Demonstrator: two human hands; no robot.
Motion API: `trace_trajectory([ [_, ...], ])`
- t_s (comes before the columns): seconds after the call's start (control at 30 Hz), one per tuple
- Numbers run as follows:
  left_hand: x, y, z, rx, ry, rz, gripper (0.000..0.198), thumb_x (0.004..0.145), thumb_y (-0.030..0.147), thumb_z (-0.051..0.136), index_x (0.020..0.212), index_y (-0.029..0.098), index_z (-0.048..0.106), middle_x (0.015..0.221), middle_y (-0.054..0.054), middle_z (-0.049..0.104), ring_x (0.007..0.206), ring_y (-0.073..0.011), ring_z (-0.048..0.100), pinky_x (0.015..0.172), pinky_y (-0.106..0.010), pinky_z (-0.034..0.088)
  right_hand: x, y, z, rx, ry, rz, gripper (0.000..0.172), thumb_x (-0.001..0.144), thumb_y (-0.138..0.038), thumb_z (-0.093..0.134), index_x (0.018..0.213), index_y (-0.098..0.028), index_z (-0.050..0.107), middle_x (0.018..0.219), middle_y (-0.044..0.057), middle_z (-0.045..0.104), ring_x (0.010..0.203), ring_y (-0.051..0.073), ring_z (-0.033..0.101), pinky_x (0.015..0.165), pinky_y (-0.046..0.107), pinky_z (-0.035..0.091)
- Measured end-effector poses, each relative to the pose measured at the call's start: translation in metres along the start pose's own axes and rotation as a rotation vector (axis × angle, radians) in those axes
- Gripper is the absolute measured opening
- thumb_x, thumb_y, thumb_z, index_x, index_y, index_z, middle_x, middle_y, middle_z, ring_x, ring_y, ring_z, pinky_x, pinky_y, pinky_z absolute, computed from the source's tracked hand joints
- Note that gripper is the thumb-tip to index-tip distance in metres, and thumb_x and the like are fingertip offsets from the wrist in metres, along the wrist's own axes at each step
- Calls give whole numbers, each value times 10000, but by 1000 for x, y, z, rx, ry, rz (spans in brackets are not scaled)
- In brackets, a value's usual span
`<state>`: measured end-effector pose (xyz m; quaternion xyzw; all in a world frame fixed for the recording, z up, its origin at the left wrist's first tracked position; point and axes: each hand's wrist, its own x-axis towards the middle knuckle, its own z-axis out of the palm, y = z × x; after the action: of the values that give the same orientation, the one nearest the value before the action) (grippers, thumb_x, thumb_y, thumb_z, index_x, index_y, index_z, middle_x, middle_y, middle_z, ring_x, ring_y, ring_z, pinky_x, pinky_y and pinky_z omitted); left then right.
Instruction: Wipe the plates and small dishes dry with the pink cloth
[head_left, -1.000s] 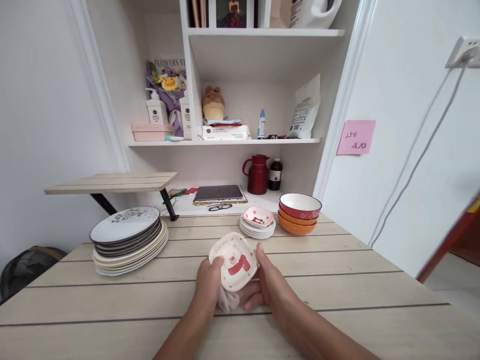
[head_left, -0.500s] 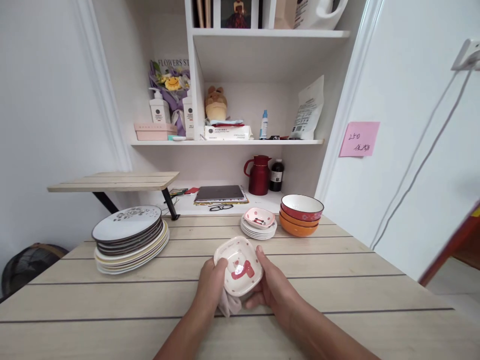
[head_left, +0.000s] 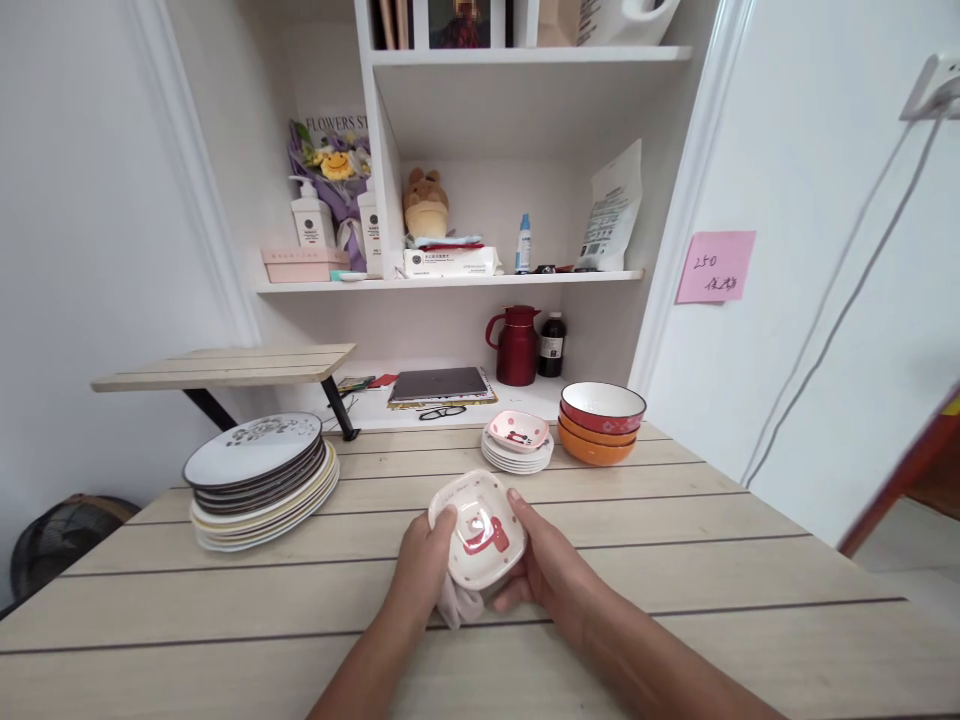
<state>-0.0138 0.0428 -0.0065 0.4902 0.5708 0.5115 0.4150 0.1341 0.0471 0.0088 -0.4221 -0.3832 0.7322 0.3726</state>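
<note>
A small square white dish with red dots and a red-scarfed bear picture is held tilted above the wooden table. My left hand grips its left edge, thumb on the rim, with a pale cloth bunched under the fingers. My right hand wraps the dish's right edge, thumb on the rim.
A tall stack of large plates sits at the left. Behind the dish are a stack of small dishes and stacked red and orange bowls. Shelves behind hold a red jug, a laptop, glasses and bottles.
The dish has turned slightly in my hands and my left thumb has slid along its rim. The view shifted a little.
</note>
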Motion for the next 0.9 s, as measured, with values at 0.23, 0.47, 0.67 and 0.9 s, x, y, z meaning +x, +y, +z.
trace_trajectory([
  [0.23,1,-2,-8,589,165,268,326,896,394,386,984,213,643,881,-44,707,829,-218,650,708,-300,463,6,-11,-18,-440,80,-372,317,871,-449,441,955,-192,606,848,50,657,729,179,611,589,289,518],
  [0.47,-5,2,-14,1044,323,746,360,814,85,453,1121,225,578,966,-31,653,853,-196,618,683,-292,459,-3,-10,-16,-931,104,-834,434,769,-147,472,1189,-245,523,1257,63,541,1041,198,547,799,303,463],
  [0.67,-14,16,-9,1219,395,1239,356,832,44,455,1131,194,579,871,-45,631,735,-189,564,651,-317,421,-16,-15,-11,-1320,318,-711,389,699,-83,493,1021,-279,587,958,5,681,819,191,612,632,256,334],
  [0.9,-9,10,-8,1126,389,1030,430,794,51,508,1200,190,544,1006,-62,610,860,-204,576,716,-319,452,-11,-8,-13,-1194,286,-672,219,755,-118,458,892,-243,574,762,-2,685,662,166,591,579,241,306],
])
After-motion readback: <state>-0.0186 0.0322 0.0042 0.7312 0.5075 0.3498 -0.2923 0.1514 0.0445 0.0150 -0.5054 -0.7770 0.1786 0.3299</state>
